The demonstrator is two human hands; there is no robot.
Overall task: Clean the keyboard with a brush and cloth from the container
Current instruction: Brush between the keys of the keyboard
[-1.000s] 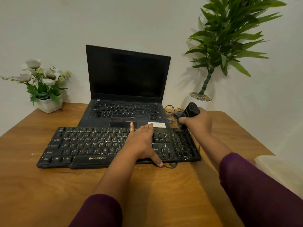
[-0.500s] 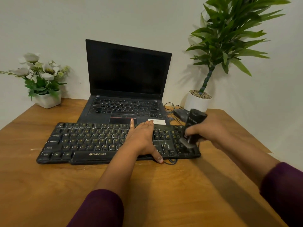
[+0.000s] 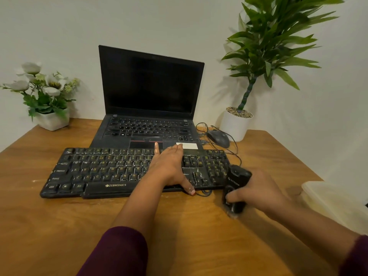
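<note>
A black Zebronics keyboard lies across the wooden desk in front of an open laptop. My left hand rests flat on the keyboard's right-centre keys, fingers spread, thumb at the front edge. My right hand grips a black brush just off the keyboard's front right corner, its lower end down at the desk. A pale translucent container sits at the right edge of the desk. No cloth is in view.
The laptop stands behind the keyboard with its screen dark. A mouse and its cable lie to the laptop's right. A white pot with a tall green plant is back right, a small flower pot back left.
My right hand has drawn the brush from the keyboard's far right corner down over the number pad to the desk beside the front right corner. My left hand stays put.
</note>
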